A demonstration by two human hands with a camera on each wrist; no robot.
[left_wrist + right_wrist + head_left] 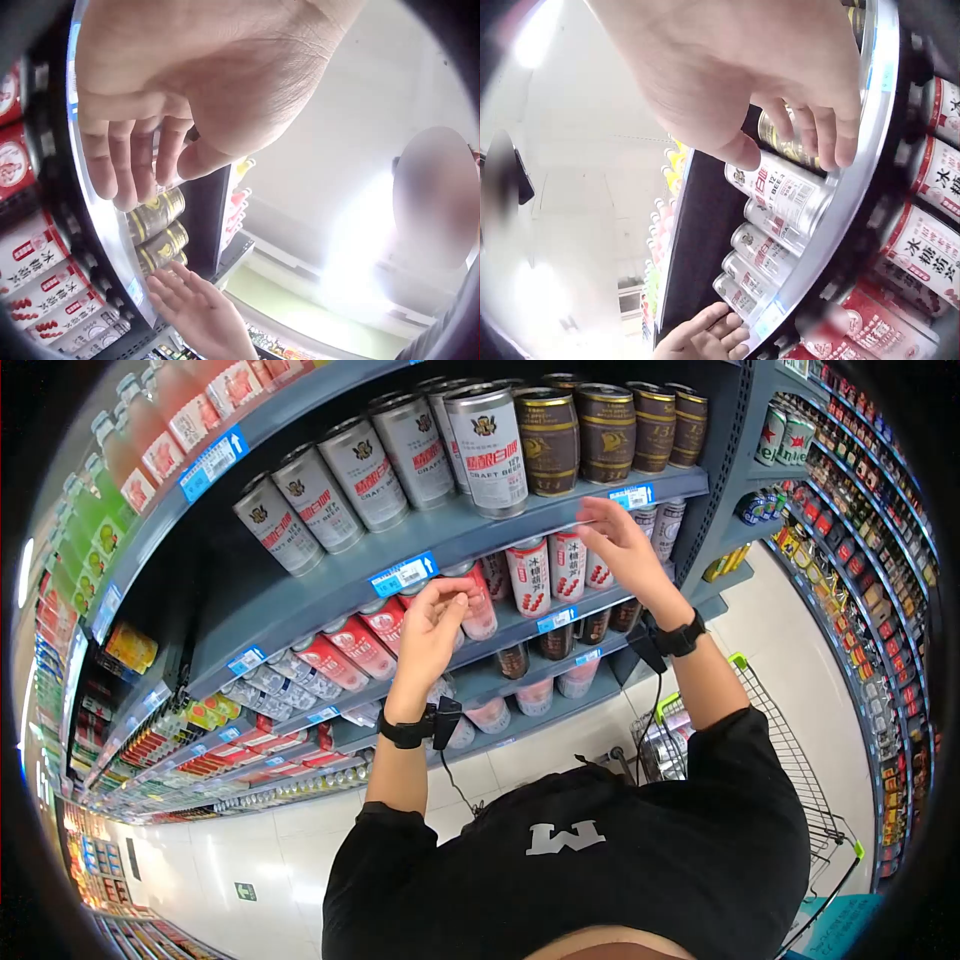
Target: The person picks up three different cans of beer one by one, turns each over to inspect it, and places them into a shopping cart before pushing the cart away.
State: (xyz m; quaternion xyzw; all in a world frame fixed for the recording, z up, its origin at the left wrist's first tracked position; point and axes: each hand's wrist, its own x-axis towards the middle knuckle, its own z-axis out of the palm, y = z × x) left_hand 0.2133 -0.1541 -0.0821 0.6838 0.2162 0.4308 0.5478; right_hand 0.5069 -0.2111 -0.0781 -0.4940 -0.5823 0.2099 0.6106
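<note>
My left hand [435, 628] is raised before the shelf's front edge, its fingers loosely bent and nothing in them. To the right, my right hand [628, 550] hovers by the same edge, fingers relaxed, near the blue-and-white price tag [632, 496]. A row of silver craft beer cans [425, 452] stands on the shelf above the hands; the frontmost can [487, 455] sits close to the edge. Beside it are brown barrel-shaped cans [548, 445]. In the right wrist view the right fingers [825, 139] overlap the silver cans [780, 191]. Both palms show in the wrist views.
Lower shelves hold red cans [345, 650] and white-and-red cans [528, 575]. Bottles [150, 445] line the shelf at upper left. A shopping cart [790, 735] stands at my right, on the tiled floor [300, 855]. Another stocked shelf [850, 530] curves along the right.
</note>
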